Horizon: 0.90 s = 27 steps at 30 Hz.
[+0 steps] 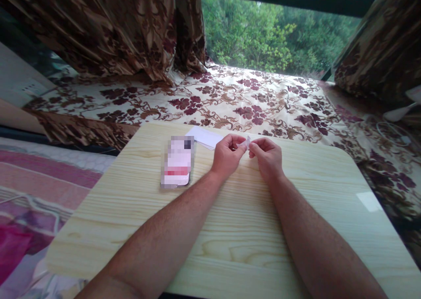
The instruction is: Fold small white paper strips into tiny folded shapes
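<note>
Near the far edge of the wooden table [230, 229], my left hand [228, 153] and my right hand [268, 156] come together. Between their fingertips is a small white piece of folded paper [247, 142], pinched by thumb and fingers on each side. Most of the paper is covered by my fingers, so its full shape is hidden. Just left of my left hand lies a small stack of white paper sheets [204, 137], flat on the table. A phone [177, 161], blurred by pixelation, rests farther left.
Behind the table spreads a window seat with a floral cloth [253, 101], under a window between patterned curtains [138, 27]. A bed with pink striped bedding [42, 172] borders the left side. A white cable [391, 132] and a pale object lie at the right.
</note>
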{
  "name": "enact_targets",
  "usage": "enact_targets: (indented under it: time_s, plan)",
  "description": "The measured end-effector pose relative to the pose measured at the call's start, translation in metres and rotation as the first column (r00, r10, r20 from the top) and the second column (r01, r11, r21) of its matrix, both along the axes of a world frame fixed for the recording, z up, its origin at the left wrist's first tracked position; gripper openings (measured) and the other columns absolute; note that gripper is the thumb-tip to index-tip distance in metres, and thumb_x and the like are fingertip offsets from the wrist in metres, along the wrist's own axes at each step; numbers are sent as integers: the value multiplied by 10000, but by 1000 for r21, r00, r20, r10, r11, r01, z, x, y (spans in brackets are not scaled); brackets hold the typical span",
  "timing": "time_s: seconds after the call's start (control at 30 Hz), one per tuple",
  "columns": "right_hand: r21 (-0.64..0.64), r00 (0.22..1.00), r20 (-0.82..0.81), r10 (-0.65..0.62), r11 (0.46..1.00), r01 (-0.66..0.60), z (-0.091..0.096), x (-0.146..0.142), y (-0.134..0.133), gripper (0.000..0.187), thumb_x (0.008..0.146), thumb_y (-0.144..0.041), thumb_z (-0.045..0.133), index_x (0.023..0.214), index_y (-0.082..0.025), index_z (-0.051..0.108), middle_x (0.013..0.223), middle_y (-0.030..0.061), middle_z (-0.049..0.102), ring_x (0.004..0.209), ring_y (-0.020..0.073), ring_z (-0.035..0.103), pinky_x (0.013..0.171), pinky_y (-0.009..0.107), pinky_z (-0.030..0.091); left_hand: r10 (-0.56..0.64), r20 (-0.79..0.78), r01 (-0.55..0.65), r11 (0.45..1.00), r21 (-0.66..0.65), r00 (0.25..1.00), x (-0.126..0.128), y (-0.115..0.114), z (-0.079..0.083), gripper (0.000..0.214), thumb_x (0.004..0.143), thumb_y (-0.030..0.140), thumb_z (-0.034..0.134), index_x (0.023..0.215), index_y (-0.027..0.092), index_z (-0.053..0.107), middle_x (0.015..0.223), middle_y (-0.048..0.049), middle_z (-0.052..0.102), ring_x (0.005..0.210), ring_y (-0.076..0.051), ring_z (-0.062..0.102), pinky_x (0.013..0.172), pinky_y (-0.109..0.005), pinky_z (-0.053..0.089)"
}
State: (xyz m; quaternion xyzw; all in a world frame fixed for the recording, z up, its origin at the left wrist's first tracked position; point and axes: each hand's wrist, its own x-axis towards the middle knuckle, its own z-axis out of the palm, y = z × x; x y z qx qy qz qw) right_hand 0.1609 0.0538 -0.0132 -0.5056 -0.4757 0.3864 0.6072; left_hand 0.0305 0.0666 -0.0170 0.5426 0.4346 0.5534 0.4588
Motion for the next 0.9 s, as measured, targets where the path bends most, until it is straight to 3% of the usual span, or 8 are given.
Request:
enact_targets:
  time_s: [0.9]
  plan:
    - [18,999,-29,14,1000,-14,-2,0,1,111,741,-267,720,723,-178,658,574,-21,610,507,108,538,517,252,430,0,-5,0,1000,12,1000,-1,0,1,192,745,298,729,888,180,681,717,4,620,608,-98,494,563,-228,408]
